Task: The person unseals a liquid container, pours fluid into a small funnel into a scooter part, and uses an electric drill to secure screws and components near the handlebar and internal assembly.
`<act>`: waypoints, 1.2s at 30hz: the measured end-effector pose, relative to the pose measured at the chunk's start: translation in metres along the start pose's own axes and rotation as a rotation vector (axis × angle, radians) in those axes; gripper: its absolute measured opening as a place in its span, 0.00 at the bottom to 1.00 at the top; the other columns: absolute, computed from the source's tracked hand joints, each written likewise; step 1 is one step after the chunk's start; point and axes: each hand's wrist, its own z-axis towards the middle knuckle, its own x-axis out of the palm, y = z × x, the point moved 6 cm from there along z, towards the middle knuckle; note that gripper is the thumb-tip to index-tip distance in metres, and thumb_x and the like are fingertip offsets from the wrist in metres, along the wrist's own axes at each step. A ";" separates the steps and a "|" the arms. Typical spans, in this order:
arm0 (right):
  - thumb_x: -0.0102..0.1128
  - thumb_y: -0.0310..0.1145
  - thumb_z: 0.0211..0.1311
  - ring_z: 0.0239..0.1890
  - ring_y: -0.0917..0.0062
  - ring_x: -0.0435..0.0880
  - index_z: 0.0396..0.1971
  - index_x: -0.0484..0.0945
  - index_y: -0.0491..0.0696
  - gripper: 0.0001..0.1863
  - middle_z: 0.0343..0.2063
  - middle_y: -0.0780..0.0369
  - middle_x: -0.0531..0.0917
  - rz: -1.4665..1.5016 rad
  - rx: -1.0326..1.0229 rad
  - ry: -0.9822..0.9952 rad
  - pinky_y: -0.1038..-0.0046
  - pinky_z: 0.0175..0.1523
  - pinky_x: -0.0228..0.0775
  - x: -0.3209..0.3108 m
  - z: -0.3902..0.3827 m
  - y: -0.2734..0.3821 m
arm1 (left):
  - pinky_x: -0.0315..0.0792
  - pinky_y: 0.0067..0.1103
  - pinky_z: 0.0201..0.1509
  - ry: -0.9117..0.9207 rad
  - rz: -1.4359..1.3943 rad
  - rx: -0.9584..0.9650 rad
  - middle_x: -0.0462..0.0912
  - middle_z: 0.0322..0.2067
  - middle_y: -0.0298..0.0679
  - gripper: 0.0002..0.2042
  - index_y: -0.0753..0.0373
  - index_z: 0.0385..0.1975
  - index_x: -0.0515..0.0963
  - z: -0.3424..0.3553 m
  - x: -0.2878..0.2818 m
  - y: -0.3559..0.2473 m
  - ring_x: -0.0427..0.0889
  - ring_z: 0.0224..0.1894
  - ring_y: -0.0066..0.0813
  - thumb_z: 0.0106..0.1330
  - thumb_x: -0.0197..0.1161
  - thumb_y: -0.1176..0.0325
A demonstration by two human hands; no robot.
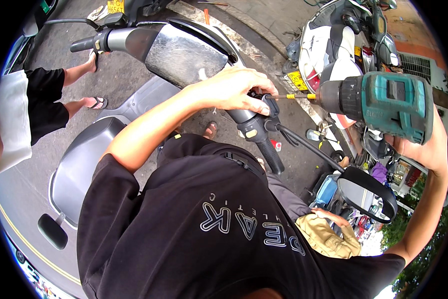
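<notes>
The right hand (417, 152) clamps the drill (396, 107), its bit (296, 96) at the bracket (272, 106) by the handlebar (270, 157); the left hand (238, 89) grips that bracket. Pushing off-line could slip the bit into its fingers (260, 81).

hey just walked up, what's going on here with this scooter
The person's right hand holds a teal power drill, its long bit pointing at a black bracket on the handlebar, by the mirror stalk. The left hand grips around that bracket. Whether the bit is turning can't be told.
</notes>
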 end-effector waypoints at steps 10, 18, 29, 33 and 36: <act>0.68 0.31 0.39 0.48 0.73 0.79 0.59 0.68 0.39 0.40 0.47 0.58 0.79 0.124 0.049 -0.021 0.69 0.56 0.70 0.004 0.002 0.007 | 0.73 0.31 0.52 0.022 0.013 0.004 0.82 0.39 0.38 0.23 0.58 0.47 0.82 0.001 0.003 -0.003 0.80 0.46 0.36 0.55 0.72 0.51; 0.68 0.26 0.45 0.34 0.78 0.83 0.55 0.69 0.39 0.32 0.39 0.59 0.82 0.169 0.129 -0.058 0.74 0.39 0.78 -0.013 -0.010 -0.009 | 0.72 0.31 0.54 0.035 -0.044 -0.069 0.82 0.41 0.36 0.22 0.56 0.48 0.81 -0.003 0.002 -0.002 0.79 0.47 0.34 0.56 0.71 0.54; 0.70 0.34 0.34 0.52 0.66 0.76 0.56 0.73 0.40 0.40 0.49 0.55 0.77 -0.001 0.034 -0.073 0.65 0.61 0.65 0.004 -0.038 -0.016 | 0.70 0.32 0.57 0.035 0.069 0.262 0.81 0.46 0.37 0.16 0.58 0.50 0.81 0.001 0.008 -0.024 0.78 0.50 0.39 0.62 0.64 0.68; 0.66 0.23 0.41 0.39 0.80 0.82 0.59 0.65 0.40 0.39 0.44 0.60 0.80 -0.016 -0.142 -0.014 0.73 0.44 0.78 0.013 -0.036 -0.003 | 0.70 0.32 0.57 0.055 0.064 0.259 0.81 0.46 0.38 0.15 0.59 0.49 0.82 0.002 0.008 -0.025 0.78 0.51 0.39 0.62 0.63 0.69; 0.68 0.32 0.34 0.49 0.69 0.78 0.54 0.74 0.39 0.37 0.47 0.56 0.77 0.168 0.133 -0.115 0.67 0.57 0.69 0.015 -0.031 -0.015 | 0.70 0.32 0.58 0.043 0.089 0.225 0.81 0.45 0.37 0.14 0.59 0.47 0.82 -0.002 0.006 -0.023 0.78 0.51 0.39 0.61 0.64 0.68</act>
